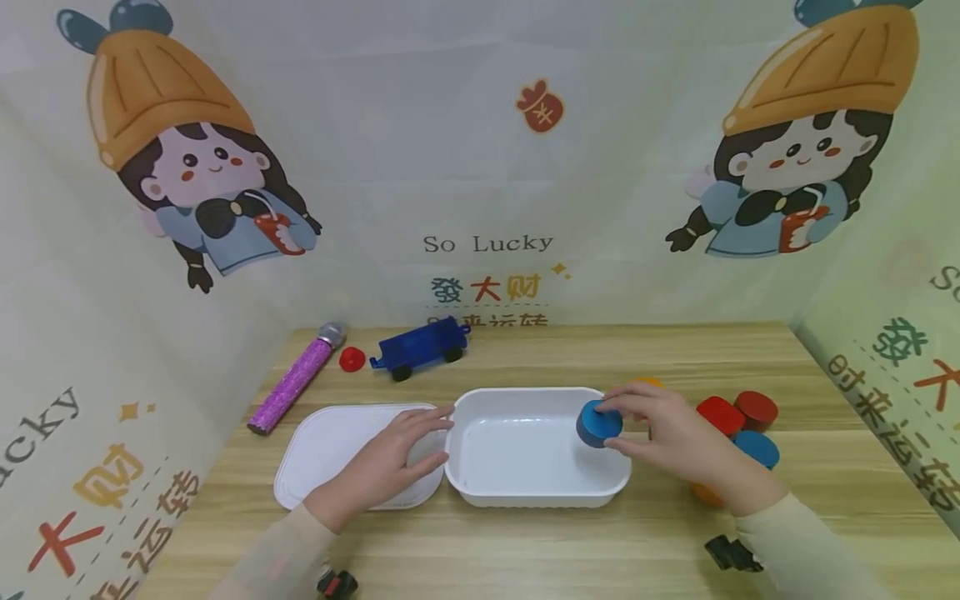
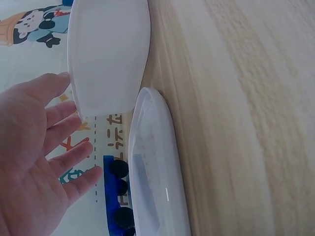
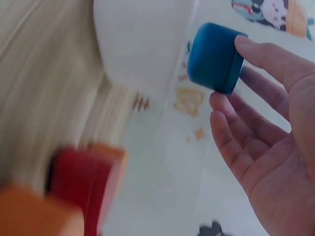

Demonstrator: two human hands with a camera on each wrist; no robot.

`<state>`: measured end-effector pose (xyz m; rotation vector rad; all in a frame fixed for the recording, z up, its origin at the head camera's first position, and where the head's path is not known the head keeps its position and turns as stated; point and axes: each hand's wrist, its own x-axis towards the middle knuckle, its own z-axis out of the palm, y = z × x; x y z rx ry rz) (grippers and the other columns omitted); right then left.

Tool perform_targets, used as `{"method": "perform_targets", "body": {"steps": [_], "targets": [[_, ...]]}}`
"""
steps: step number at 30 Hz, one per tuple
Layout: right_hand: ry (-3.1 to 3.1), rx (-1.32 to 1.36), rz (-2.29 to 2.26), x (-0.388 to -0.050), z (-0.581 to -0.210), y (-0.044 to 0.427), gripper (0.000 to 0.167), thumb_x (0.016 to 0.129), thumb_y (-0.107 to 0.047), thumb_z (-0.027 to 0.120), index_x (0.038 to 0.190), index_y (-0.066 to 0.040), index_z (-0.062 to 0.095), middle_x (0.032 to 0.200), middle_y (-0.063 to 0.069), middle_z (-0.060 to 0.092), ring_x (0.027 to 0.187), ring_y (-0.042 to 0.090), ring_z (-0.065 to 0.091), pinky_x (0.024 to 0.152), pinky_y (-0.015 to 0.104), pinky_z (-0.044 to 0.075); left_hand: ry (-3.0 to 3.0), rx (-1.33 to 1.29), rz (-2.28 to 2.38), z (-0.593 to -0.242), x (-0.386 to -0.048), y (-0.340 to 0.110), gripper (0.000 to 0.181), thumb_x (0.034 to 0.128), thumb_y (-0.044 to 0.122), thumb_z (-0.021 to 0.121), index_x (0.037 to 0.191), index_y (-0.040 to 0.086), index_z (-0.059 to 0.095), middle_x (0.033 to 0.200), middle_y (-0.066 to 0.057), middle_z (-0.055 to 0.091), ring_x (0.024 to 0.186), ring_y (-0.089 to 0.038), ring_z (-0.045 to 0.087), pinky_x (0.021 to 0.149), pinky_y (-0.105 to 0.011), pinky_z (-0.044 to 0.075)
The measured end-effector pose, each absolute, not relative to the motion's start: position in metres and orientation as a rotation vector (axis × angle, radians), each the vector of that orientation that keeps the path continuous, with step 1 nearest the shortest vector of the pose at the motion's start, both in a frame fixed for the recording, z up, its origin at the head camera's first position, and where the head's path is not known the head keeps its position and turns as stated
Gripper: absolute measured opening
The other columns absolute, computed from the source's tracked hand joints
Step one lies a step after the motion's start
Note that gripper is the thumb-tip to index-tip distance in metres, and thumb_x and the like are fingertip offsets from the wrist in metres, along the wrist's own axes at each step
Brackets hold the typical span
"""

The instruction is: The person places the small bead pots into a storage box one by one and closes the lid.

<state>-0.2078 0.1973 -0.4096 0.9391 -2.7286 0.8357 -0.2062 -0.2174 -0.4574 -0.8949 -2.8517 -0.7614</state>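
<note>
In the head view, my right hand (image 1: 675,429) pinches a blue round block (image 1: 600,423) over the right end of a white rectangular tub (image 1: 517,450). The right wrist view shows the same blue block (image 3: 214,58) between the thumb and fingers of my right hand (image 3: 275,118). My left hand (image 1: 390,454) touches the tub's left rim with its fingertips, fingers extended, above a white lid (image 1: 322,450). In the left wrist view, the thumb of my left hand (image 2: 44,142) lies at the edge of the tub (image 2: 110,54).
Right of the tub, partly behind my right arm, are red blocks (image 1: 756,410), another blue block (image 1: 757,448) and orange pieces (image 1: 708,494). At the back left lie a pink glittery microphone (image 1: 296,383), a small red piece (image 1: 352,359) and a blue wheeled cart (image 1: 422,347).
</note>
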Motion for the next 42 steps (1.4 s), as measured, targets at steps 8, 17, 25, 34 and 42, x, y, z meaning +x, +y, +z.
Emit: {"method": "perform_targets", "body": {"steps": [8, 17, 25, 34, 42], "targets": [[-2.721, 0.975, 0.912, -0.220, -0.422, 0.151, 0.035, 0.085, -0.014, 0.086, 0.118, -0.008, 0.074, 0.118, 0.007, 0.071, 0.097, 0.019, 0.066, 0.084, 0.036, 0.064, -2.879, -0.881, -0.788, -0.455, -0.206, -0.215, 0.046, 0.1008, 0.033, 0.068, 0.142, 0.012, 0.062, 0.160, -0.005, 0.048, 0.147, -0.031, 0.045, 0.121, -0.053, 0.038], [-2.863, 0.934, 0.908, -0.235, -0.430, 0.109, 0.034, 0.086, -0.024, 0.086, 0.118, -0.014, 0.075, 0.115, 0.002, 0.072, 0.097, 0.018, 0.065, 0.084, 0.030, 0.061, -2.872, -0.875, -0.785, -0.456, -0.205, -0.217, 0.046, 0.0999, 0.030, 0.069, 0.141, 0.011, 0.062, 0.160, -0.006, 0.050, 0.146, -0.033, 0.046, 0.121, -0.054, 0.039], [-2.935, 0.873, 1.021, -0.246, -0.434, 0.078, 0.034, 0.084, -0.023, 0.088, 0.114, -0.013, 0.076, 0.107, 0.001, 0.073, 0.093, 0.020, 0.063, 0.079, 0.027, 0.055, -2.911, -0.856, -0.813, -0.454, -0.205, -0.216, 0.047, 0.1005, 0.030, 0.069, 0.143, 0.012, 0.061, 0.161, -0.004, 0.048, 0.147, -0.032, 0.045, 0.121, -0.055, 0.038], [-2.955, 0.865, 0.977, -0.255, -0.440, 0.049, 0.035, 0.082, -0.020, 0.090, 0.112, -0.010, 0.078, 0.106, 0.003, 0.074, 0.090, 0.019, 0.065, 0.078, 0.030, 0.056, -2.928, -0.848, -0.817, -0.454, -0.207, -0.217, 0.047, 0.1011, 0.032, 0.068, 0.144, 0.016, 0.061, 0.162, 0.002, 0.047, 0.149, -0.029, 0.043, 0.121, -0.055, 0.038], [-2.967, 0.893, 0.944, -0.258, -0.442, 0.032, 0.035, 0.082, -0.019, 0.089, 0.113, -0.007, 0.077, 0.107, 0.007, 0.074, 0.086, 0.017, 0.064, 0.081, 0.034, 0.058, -2.913, -0.869, -0.819, -0.453, -0.205, -0.218, 0.046, 0.1015, 0.031, 0.067, 0.144, 0.015, 0.061, 0.162, 0.001, 0.047, 0.148, -0.031, 0.044, 0.120, -0.056, 0.039]]}}
